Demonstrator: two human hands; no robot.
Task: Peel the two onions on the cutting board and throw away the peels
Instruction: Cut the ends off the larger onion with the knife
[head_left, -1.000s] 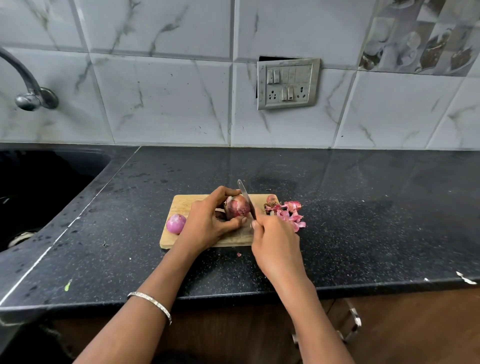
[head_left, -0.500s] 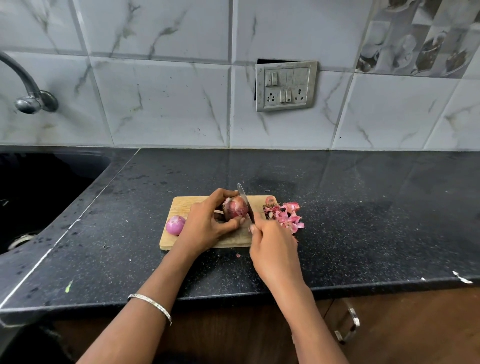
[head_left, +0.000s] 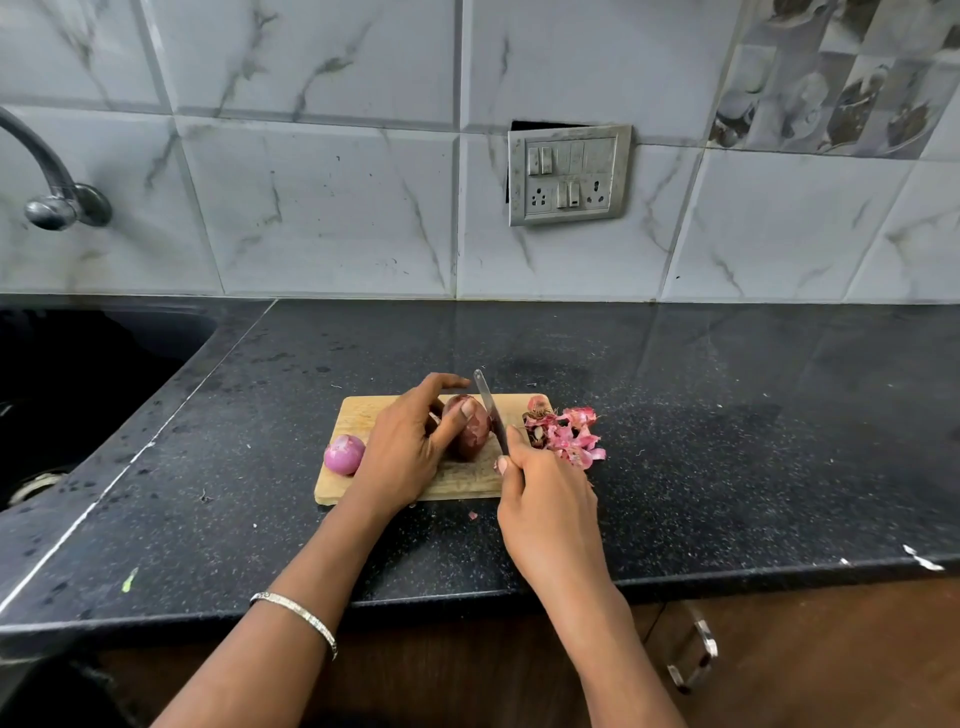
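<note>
While the unpeeled onion (head_left: 470, 428) sits mid cutting board (head_left: 358, 410), the left hand (head_left: 405, 457) curls round it, thumb across its front, and the right hand (head_left: 545, 499) grips the knife (head_left: 491, 410), blade against the onion's right side. A peeled onion (head_left: 344, 454) lies at the board's left edge; peels (head_left: 563, 434) heap at its right edge, with open counter (head_left: 727, 441) beyond.
</note>
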